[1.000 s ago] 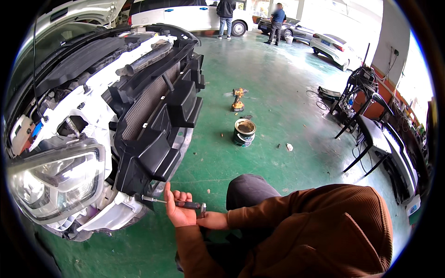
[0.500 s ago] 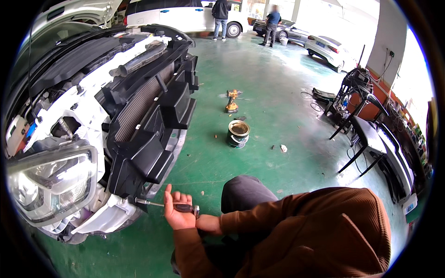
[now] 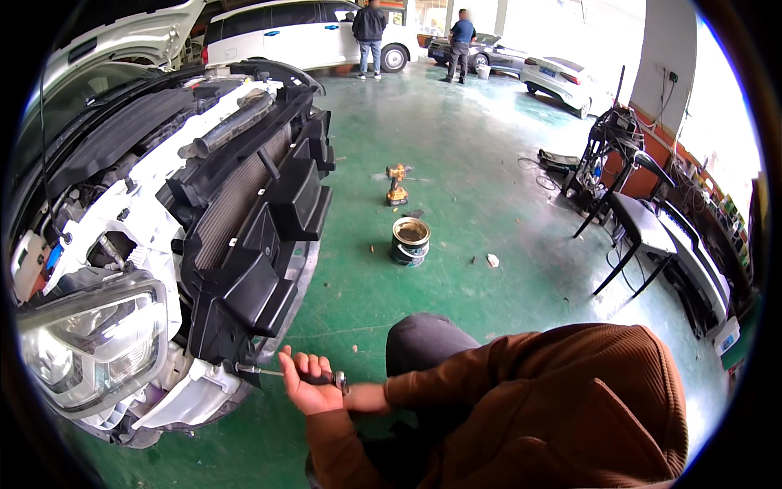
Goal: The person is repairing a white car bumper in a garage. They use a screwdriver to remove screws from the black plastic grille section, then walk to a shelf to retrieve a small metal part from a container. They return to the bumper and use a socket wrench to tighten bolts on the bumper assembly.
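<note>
My left hand point(image 3: 314, 389) is palm up, its fingers curled round the dark handle of a screwdriver point(image 3: 330, 378). The metal shaft points left to the lower corner of the car's black plastic front panel point(image 3: 236, 285), beside the white bracket point(image 3: 195, 395). Whether the tip sits in a fastener is too small to tell. My right hand point(image 3: 368, 398) comes in from the right, against the left wrist near the handle's end. Its fingers are hidden behind the left hand. Above the work is the car's clear headlight point(image 3: 98, 330).
On the green floor stand an open paint can point(image 3: 410, 236) and a yellow cordless drill point(image 3: 397, 186). A black chair point(image 3: 639, 220) is at the right, beside cluttered equipment point(image 3: 607, 151). Two people point(image 3: 371, 37) stand at the back near parked cars point(image 3: 301, 33).
The view has shifted slightly, so the car and floor items appear a little lower and further left. My left fingers have curled more closely round the screwdriver handle.
</note>
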The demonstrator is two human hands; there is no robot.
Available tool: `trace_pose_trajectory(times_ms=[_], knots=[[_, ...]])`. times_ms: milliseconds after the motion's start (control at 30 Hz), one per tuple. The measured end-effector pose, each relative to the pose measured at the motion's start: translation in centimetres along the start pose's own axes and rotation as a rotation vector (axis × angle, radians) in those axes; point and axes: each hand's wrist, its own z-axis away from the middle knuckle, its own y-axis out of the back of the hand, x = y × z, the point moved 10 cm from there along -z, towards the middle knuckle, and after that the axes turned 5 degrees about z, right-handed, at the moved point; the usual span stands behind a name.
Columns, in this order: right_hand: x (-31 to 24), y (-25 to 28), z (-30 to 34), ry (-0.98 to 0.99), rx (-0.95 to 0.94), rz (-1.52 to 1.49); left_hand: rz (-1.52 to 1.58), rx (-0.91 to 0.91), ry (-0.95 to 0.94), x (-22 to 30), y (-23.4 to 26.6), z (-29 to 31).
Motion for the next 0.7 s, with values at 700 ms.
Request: trace_pose_trajectory(times_ms=[700], knots=[[-0.1,0.8,-1.3,0.006,0.242,0.086,0.017,-0.284,0.037,1.3,0.3,-0.6]])
